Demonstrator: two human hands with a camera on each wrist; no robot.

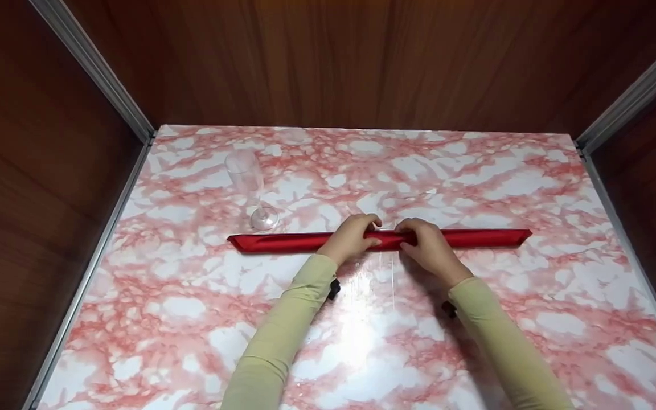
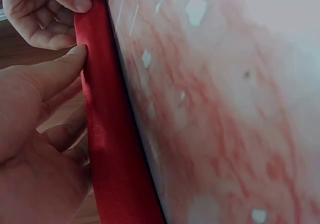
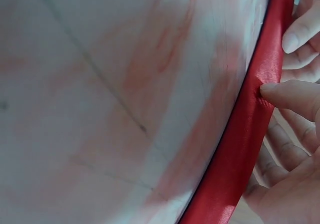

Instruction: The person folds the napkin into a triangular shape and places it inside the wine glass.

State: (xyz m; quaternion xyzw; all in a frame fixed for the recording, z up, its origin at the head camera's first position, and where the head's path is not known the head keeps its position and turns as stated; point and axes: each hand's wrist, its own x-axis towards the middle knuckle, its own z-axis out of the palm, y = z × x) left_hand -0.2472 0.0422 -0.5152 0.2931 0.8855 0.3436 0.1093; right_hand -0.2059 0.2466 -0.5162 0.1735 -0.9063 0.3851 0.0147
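A long, narrow strip of folded red satin cloth (image 1: 282, 243) lies crosswise on the table, its ends slanted to points. Near its middle, my left hand (image 1: 353, 236) pinches it, thumb on the near side and curled fingers behind. My right hand (image 1: 427, 247) grips the strip in the same way, a short gap to the right. In the left wrist view the thumb of the left hand (image 2: 30, 119) presses the edge of the red cloth (image 2: 107, 109). From the right wrist, the thumb of the right hand (image 3: 290, 154) dents the satin (image 3: 250, 109).
A clear champagne flute (image 1: 246, 177) stands behind the left part of the cloth, its foot (image 1: 264, 218) close to the strip. The table (image 1: 180, 307) has a pink and white marbled top. Dark wooden panels (image 1: 328, 62) with metal edging enclose the back and sides.
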